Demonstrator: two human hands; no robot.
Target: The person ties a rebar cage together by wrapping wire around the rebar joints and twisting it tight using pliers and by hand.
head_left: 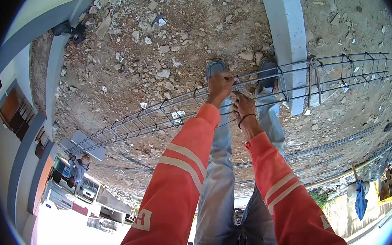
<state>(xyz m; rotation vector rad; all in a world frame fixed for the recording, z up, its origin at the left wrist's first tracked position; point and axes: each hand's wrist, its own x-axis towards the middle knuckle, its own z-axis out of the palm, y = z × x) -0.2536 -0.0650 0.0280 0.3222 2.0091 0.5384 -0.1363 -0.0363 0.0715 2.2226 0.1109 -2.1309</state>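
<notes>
A long rebar cage of lengthwise steel bars and square stirrups runs across the view in front of my legs. My left hand is closed at its upper bar, beside a stirrup. Just to the right, my right hand has its fingers bent and pressed together by the same stirrup; whatever they hold is too small to make out. A pair of pincers hangs over the cage bars farther right, touched by neither hand.
A pale concrete block lies under the cage's right part. A grey support stands near its far left end, where another person bends. Rubble covers the ground. Loose bars lie near my legs; a blue umbrella hangs lower right.
</notes>
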